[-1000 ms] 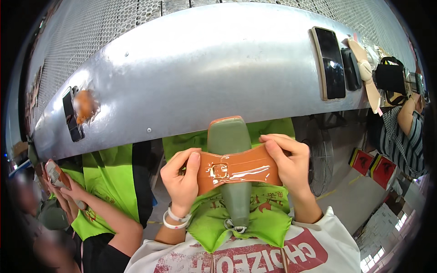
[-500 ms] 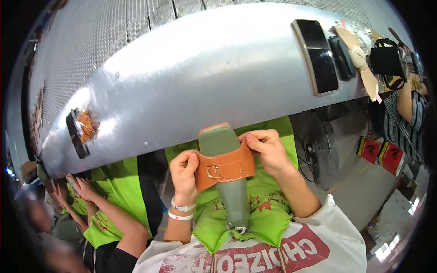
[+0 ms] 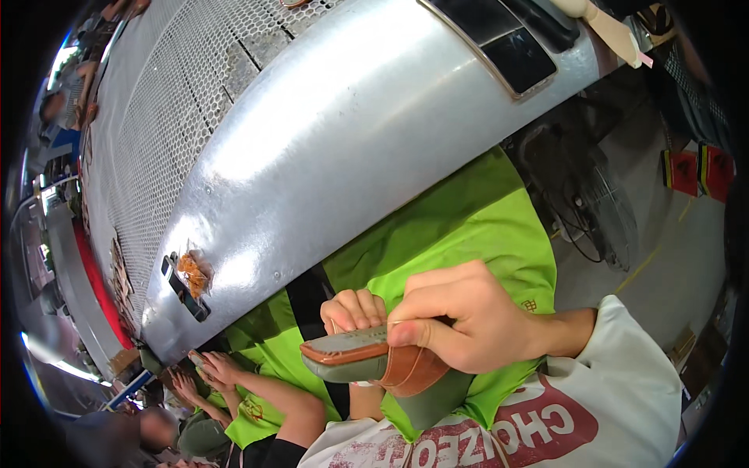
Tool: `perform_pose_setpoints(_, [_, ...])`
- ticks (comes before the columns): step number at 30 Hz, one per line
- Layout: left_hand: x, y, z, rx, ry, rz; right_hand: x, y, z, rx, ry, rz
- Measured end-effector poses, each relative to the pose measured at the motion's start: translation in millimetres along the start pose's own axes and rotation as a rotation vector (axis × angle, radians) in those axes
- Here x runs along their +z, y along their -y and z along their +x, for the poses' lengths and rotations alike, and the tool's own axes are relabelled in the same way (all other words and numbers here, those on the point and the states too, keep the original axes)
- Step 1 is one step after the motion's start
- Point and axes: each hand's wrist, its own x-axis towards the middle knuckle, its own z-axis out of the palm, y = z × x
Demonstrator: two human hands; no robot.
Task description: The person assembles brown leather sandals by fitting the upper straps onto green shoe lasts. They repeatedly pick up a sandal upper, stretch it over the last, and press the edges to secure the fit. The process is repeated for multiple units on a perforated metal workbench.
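Green last [image 3: 435, 404] overturned, strap [image 3: 416, 368] bent round

One green shoe last [image 3: 437, 402], brown strap [image 3: 409, 368] across it; right hand [image 3: 464, 320] pinching strap, left hand [image 3: 355, 310] behind sole [image 3: 355, 345]; metal bench [image 3: 328, 148] beyond.

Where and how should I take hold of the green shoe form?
Probably by the toe tip of the green shoe form, from the person's left: it juts clear of the left hand and right hand, flat sole up, rounded green side below.
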Motion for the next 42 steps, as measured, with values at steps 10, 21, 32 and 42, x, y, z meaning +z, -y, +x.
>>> perform_pose_setpoints(10, [-5, 3, -3, -0.089, -0.026, 0.056, -9, -38, 40, 0.678, 0.62, 0.466])
perform_pose_setpoints(21, [-18, -8, 2, -0.224, -0.15, 0.205, 13, 9, 12, -0.231, 0.024, -0.57])
perform_pose_setpoints(32, [81, -25, 22, 0.227, -0.021, 1.249, -41, -48, 23, 0.031, -0.065, -0.01])
perform_pose_setpoints(42, [77, -38, -7, 0.465, -0.031, 1.392, -19, -49, 27, -0.018, 0.046, 0.081])
